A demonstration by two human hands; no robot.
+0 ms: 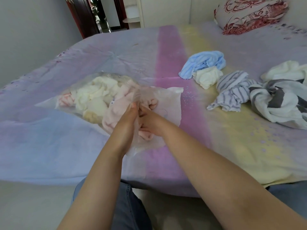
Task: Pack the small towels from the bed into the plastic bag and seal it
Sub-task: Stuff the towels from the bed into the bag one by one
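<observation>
at the plastic bag [86,97] mouth, both hands' fingers [142,112] vanish among pink towels [114,113], grip unreadable.

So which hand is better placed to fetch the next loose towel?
Probably the right hand: the loose towels, such as the blue towel, lie on its side, while the left hand holds the plastic bag mouth.
</observation>
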